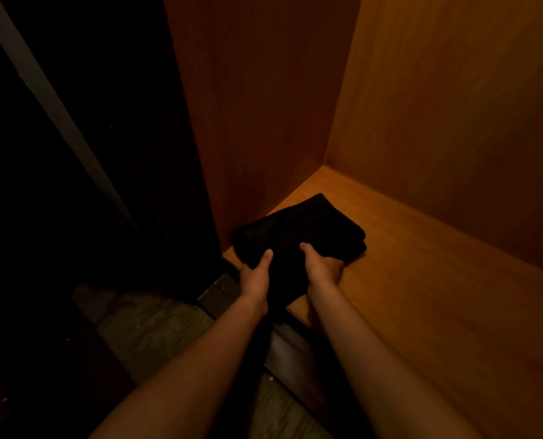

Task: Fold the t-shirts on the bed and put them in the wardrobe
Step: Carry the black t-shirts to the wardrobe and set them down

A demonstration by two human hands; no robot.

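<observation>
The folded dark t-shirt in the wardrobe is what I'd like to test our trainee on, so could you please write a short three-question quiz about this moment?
1. True or false: the folded dark t-shirt lies on the wooden wardrobe floor, near its left wall.
2. Which hands grip the t-shirt? A) left hand only B) right hand only C) both hands
3. Fill in: each thumb lies on ___ of the fabric.

Key
1. True.
2. C: the left hand and the right hand each hold its near edge.
3. Top; the other fingers are hidden by the cloth.
</observation>
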